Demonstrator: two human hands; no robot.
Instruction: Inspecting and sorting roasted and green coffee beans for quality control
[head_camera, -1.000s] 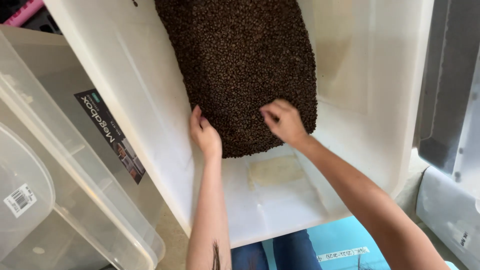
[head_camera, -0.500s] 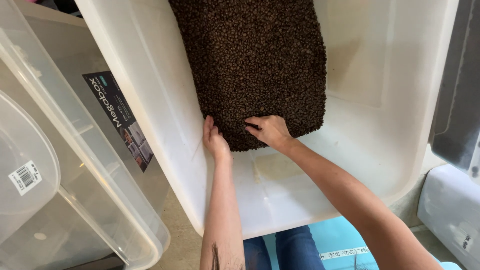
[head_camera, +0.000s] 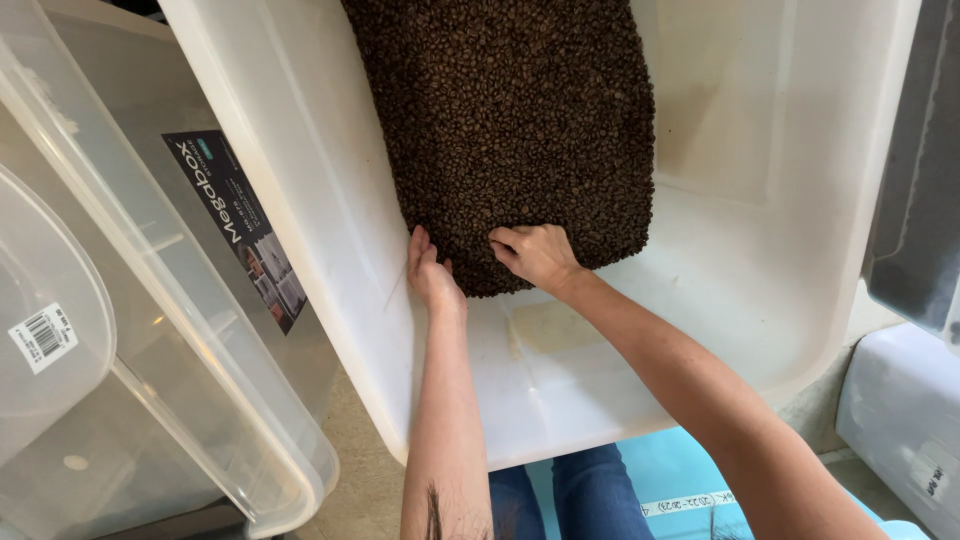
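Nearest the camera, blue-jeaned knees (head_camera: 560, 495) show at the bottom edge, over a turquoise surface (head_camera: 665, 480) with a strip of white tape across it. Two bare forearms rise from there into a large white plastic tub (head_camera: 300, 230), which sits tilted across the middle of the view with its near rim just above the knees. A patch of the tub's bare, slightly stained floor lies between the rim and the hands.

Further in, the left hand (head_camera: 432, 272) rests edge-on against the near left corner of a heap of dark roasted coffee beans (head_camera: 515, 120), fingers straight and held close together, pressed to the side of the pile like a blade. Just beside it, the right hand (head_camera: 538, 255) lies on the near edge of the same heap, palm down, fingers curled loosely inward so the tips dig among the beans; whether any beans are pinched between them I cannot tell. The two hands are near each other but not touching.

Beyond the hands, the beans form a thick, roughly rectangular bed that runs up the tub's floor to the top of the view, keeping well apart from the right wall.

Off to the left, a clear plastic storage bin (head_camera: 150, 330) with a dark label stands beside the tub, with a clear lid (head_camera: 45, 300) bearing a barcode sticker. A grey container (head_camera: 920, 160) stands at the far right.
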